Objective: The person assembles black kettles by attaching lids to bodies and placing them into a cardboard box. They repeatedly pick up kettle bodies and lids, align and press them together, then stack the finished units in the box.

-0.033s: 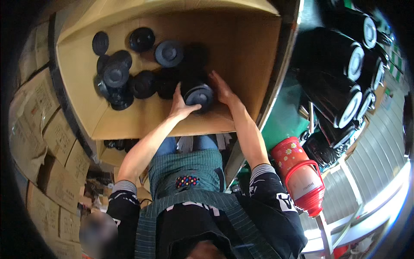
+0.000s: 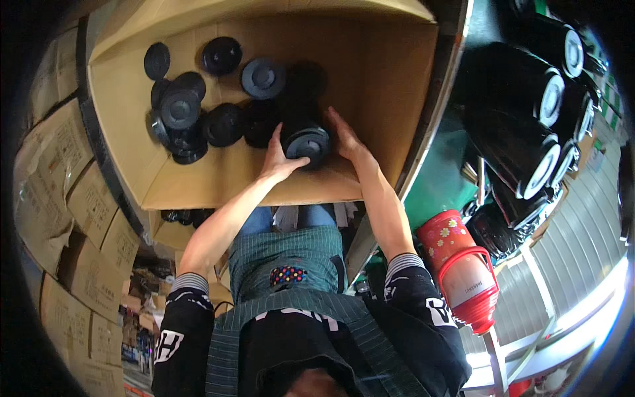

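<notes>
A stack of black round plastic lids (image 2: 308, 144) stands near the front edge of a large open cardboard box (image 2: 218, 192). My left hand (image 2: 280, 160) grips it, fingers along its left side and thumb across the top lid. My right hand (image 2: 348, 140) is to the right of the stack, fingers stretched out and apart; whether it touches the lids is hard to tell in the shadow. Several more black lids, some in stacks, stand in the left and middle of the box, among them a greyish-topped stack (image 2: 262, 79) and a front-left stack (image 2: 180, 110).
Brown cartons (image 2: 89, 284) are piled at the left. At the right, long black-wrapped stacks with pale round ends (image 2: 541, 165) lie on a green surface (image 2: 440, 178). A red flowered vacuum flask (image 2: 460, 271) with a handle stands near my right elbow.
The view has shifted slightly, and a blurred shape by my left sleeve has gone from sight. Both hands keep nearly the same place at the stack.
</notes>
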`<state>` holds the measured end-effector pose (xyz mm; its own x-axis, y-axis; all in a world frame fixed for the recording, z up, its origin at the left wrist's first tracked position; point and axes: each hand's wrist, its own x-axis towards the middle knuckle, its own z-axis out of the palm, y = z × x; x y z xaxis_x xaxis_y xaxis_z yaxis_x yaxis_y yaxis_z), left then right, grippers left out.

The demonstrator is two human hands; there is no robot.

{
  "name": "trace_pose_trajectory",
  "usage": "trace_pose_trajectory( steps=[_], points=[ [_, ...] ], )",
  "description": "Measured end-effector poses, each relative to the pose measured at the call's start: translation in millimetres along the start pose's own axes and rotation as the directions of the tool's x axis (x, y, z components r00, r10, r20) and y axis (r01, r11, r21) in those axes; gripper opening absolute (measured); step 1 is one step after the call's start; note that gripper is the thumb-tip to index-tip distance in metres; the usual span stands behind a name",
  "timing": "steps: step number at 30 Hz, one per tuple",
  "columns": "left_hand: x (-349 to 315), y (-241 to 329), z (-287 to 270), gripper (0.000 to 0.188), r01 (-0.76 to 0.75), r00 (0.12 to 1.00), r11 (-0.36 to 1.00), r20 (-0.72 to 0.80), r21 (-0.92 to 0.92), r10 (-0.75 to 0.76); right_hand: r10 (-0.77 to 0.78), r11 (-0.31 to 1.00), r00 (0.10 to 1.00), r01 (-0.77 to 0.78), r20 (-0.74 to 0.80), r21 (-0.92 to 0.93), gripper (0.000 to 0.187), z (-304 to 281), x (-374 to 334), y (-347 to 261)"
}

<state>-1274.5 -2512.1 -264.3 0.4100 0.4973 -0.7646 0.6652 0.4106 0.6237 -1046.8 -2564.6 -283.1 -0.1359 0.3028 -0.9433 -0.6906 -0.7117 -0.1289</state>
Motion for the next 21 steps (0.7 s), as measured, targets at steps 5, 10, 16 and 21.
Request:
trace_pose_trajectory(
  steps=[5,10,16,21],
  points=[
    [-8.8,23.8,-4.6,0.141,0.080,0.987,0.991,0.144,-0.108,-0.064,0.025,0.999,0.993,-0.029,-0.116,-0.026,0.092,-20.5,40.8,46.1],
    [-9.0,14.0,-4.9,0.143,0.069,0.988,0.996,0.144,-0.054,-0.060,0.061,0.994,0.984,-0.074,-0.168,-0.075,0.099,-0.1,1.8,10.6],
    [15.3,-26.4,-80.7,0.102,-0.056,0.996,0.948,0.089,0.314,0.029,-0.039,0.997,0.958,0.018,-0.285,-0.076,0.100,-40.1,17.7,22.1],
    [43.5,-54.0,-85.1,0.091,-0.370,0.888,0.221,0.274,0.902,0.369,-0.036,0.988,0.965,-0.003,-0.258,-0.152,0.100,-83.0,53.1,39.9]
  ],
)
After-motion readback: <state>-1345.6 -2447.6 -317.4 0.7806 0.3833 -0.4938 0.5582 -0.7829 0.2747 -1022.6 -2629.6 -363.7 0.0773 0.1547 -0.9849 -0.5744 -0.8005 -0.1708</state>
